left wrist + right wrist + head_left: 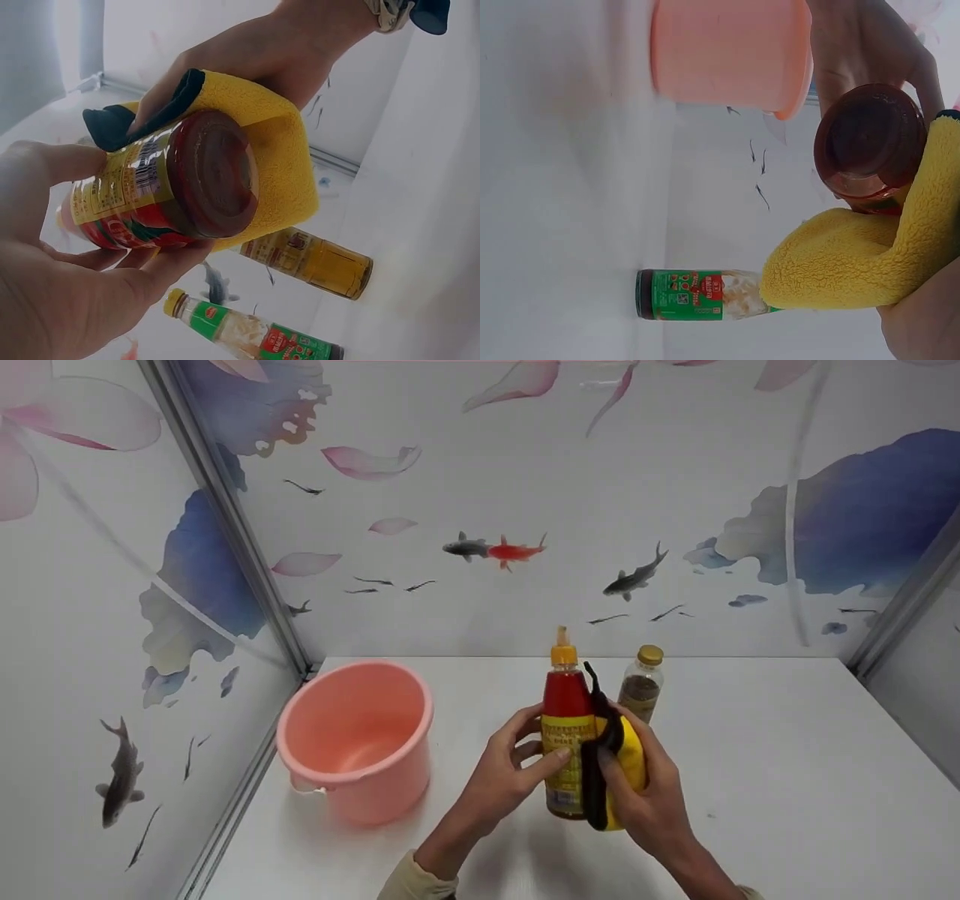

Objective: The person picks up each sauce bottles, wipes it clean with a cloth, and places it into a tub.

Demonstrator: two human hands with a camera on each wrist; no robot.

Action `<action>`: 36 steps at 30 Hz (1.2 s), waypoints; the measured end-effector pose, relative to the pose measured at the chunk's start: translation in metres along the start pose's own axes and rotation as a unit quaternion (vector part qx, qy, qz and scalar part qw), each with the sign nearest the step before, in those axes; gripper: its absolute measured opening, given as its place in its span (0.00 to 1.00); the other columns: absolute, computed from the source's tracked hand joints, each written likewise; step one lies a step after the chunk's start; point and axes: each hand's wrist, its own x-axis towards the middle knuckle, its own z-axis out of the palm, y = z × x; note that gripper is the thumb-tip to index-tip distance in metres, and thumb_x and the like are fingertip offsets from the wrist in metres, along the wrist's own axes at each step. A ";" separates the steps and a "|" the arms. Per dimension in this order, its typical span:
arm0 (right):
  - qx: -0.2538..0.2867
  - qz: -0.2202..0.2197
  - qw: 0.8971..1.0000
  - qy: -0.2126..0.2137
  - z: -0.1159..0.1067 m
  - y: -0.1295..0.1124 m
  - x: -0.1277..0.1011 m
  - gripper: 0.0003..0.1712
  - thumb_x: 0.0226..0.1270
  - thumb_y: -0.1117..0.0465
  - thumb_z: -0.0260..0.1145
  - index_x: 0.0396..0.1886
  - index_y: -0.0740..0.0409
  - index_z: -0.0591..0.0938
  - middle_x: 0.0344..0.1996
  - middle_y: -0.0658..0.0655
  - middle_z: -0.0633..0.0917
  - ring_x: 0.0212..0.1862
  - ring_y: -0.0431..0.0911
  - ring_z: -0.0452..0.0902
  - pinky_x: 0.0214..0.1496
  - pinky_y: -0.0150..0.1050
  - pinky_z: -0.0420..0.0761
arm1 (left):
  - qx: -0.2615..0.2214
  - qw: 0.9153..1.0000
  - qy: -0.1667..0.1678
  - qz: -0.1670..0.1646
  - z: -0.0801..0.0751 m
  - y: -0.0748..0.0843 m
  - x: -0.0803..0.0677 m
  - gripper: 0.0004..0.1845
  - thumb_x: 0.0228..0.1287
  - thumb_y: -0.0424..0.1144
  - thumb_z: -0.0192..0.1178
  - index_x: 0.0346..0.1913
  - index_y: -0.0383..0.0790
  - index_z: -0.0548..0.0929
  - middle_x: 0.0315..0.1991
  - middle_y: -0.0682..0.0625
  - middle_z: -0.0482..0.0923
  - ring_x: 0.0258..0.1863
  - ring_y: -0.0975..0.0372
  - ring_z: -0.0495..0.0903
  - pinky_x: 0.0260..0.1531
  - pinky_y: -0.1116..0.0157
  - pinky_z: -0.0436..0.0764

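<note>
A sauce bottle (564,697) with red contents, a yellow label and an orange nozzle cap is held upright above the table. My left hand (506,765) grips it from the left, thumb across the label. In my right hand (652,791) is a yellow cloth (634,754) with a dark edge, pressed against the bottle's right side. The left wrist view shows the bottle's base (217,172) turned toward the camera, with the cloth (281,157) wrapped partly behind it. The right fingers are mostly hidden by the cloth there.
A pink bucket (405,780) stands on the left of the white table (787,780). Behind my right hand is a gold-capped glass bottle (640,694). A green-labelled bottle (300,346) and an amber bottle (337,266) show in the left wrist view. Printed walls enclose the table.
</note>
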 end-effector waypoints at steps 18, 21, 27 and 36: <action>-0.017 0.062 0.998 -0.014 0.008 0.008 -0.009 0.33 0.77 0.68 0.70 0.77 0.43 0.76 0.58 0.48 0.87 0.46 0.45 0.84 0.50 0.35 0.88 | 0.082 0.983 0.147 0.076 -0.043 0.044 -0.018 0.44 0.69 0.44 0.75 0.81 0.49 0.62 0.76 0.49 0.73 0.68 0.50 0.80 0.67 0.45 0.84; -0.025 0.075 0.997 -0.019 0.007 0.013 -0.010 0.33 0.77 0.67 0.70 0.76 0.42 0.76 0.58 0.48 0.87 0.46 0.45 0.83 0.50 0.34 0.87 | 0.116 0.972 0.179 0.099 -0.053 0.054 -0.025 0.45 0.67 0.43 0.77 0.80 0.50 0.63 0.75 0.50 0.73 0.70 0.50 0.79 0.65 0.44 0.85; -0.040 0.089 0.995 -0.030 0.000 0.021 -0.014 0.34 0.76 0.68 0.69 0.76 0.39 0.75 0.57 0.47 0.86 0.46 0.45 0.83 0.49 0.35 0.87 | 0.157 0.949 0.237 0.139 -0.082 0.073 -0.041 0.47 0.64 0.38 0.78 0.82 0.49 0.62 0.75 0.50 0.74 0.73 0.51 0.79 0.67 0.45 0.84; -0.058 0.107 0.992 -0.043 -0.006 0.032 -0.024 0.34 0.77 0.66 0.70 0.77 0.36 0.75 0.58 0.48 0.86 0.46 0.45 0.83 0.49 0.35 0.87 | 0.185 0.925 0.283 0.173 -0.117 0.076 -0.058 0.46 0.64 0.30 0.77 0.81 0.43 0.62 0.73 0.51 0.73 0.72 0.52 0.78 0.63 0.59 0.87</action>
